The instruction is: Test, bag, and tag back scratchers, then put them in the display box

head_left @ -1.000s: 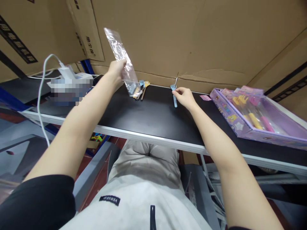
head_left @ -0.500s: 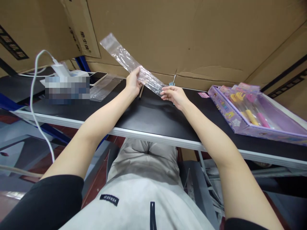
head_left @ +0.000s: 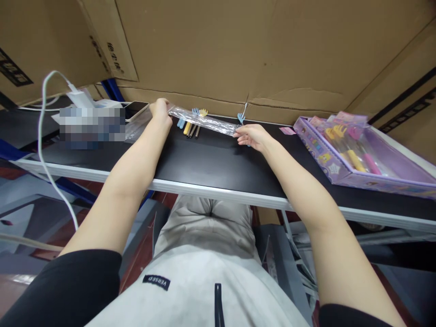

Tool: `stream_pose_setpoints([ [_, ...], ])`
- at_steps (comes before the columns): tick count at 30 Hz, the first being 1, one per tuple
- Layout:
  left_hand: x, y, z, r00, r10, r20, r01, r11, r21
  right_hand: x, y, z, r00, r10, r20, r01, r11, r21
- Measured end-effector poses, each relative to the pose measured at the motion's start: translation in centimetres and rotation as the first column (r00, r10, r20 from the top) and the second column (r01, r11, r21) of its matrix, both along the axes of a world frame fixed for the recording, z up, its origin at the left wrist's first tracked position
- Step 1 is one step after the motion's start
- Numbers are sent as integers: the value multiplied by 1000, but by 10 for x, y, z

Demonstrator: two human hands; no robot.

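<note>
Nearest: the person's lap in light trousers (head_left: 204,277), both bare forearms reaching out over it.

The table (head_left: 218,194) has a white front rim and a black top, and runs left to right across the view.

Left hand (head_left: 161,111): far left of centre on the tabletop, fingers pressed together on the left end of a clear plastic sleeve (head_left: 206,121).
Right hand (head_left: 254,136): right of centre and slightly nearer, thumb and fingertips pinching the sleeve's right end.
Sleeve: a long narrow strip stretched flat between the two hands, low over the table, with its left end a little farther away than its right. Cannot tell whether it touches the surface.

Small pens (head_left: 189,130): a cluster of blue, yellow and dark sticks with little hand-shaped tops, lying on the table under the sleeve's left half, near the left hand.
Blue hand-shaped piece (head_left: 241,118): just beyond the right fingertips.

Right side: purple toy box (head_left: 340,175), lying flat, well apart from the hands. A pink tag (head_left: 288,131) lies between the box and the right hand.
Far left: stack of clear bags (head_left: 136,131), phone (head_left: 136,109), white charger (head_left: 77,97) with its cable hanging off the table.

Farthest: a cardboard wall (head_left: 255,50) behind the table.
</note>
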State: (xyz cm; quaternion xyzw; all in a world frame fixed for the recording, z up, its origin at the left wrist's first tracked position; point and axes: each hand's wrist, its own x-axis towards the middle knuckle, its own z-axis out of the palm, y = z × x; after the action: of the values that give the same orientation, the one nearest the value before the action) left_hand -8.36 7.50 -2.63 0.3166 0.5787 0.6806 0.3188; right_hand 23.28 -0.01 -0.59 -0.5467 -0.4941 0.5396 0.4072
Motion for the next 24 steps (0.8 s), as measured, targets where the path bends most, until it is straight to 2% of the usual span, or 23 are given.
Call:
stream_pose_setpoints([
  [2,12,-22,11,947,230,-225,-256,962,-94,0,1,-1,1000,12,-9,-12,1000,5],
  [3,18,-33,16,889,319,-330,-357,932,-60,0,1,-2,1000,13,-15,-13,1000,12],
  [4,25,-42,19,828,372,-418,-407,914,8,0,1,-2,1000,13,-19,-13,1000,17],
  [5,31,-50,21,787,339,-515,-334,937,105,-1,0,-2,1000,14,-21,-14,1000,22],
  [6,37,-55,22,757,259,-600,-199,966,165,-2,-1,-2,1000,18,-21,-17,1000,25],
  [7,44,-58,20,714,130,-689,-12,985,173,-3,-3,-1,1000,23,-20,-22,999,27],
  [8,51,-59,17,636,-12,-772,181,974,134,-5,-5,-1,999,28,-18,-28,999,28],
  [9,59,-59,14,526,-144,-838,345,937,55,-7,-7,0,999,33,-18,-32,999,30],
  [10,67,-58,9,395,-247,-885,460,887,-42,-9,-9,1,999,38,-19,-38,999,32],
  [12,81,-57,0,167,-345,-924,553,808,-202,-12,-12,1,998,49,-30,-48,998,38],
  [14,92,-56,-7,44,-342,-939,561,786,-260,-14,-13,1,996,67,-51,-65,997,42],
  [16,98,-55,-12,9,-301,-954,542,803,-248,-15,-13,-1,994,87,-65,-84,996,41],
  [19,98,-54,-14,14,-255,-967,509,834,-213,-15,-12,-3,994,105,-29,-104,993,54],
  [22,98,-54,-13,-9,-226,-974,483,852,-202,-14,-8,-10,986,122,115,-135,985,110],
  [24,99,-55,-13,-36,-200,-979,469,862,-193,-13,-2,-17,961,103,258,-156,968,195],
])
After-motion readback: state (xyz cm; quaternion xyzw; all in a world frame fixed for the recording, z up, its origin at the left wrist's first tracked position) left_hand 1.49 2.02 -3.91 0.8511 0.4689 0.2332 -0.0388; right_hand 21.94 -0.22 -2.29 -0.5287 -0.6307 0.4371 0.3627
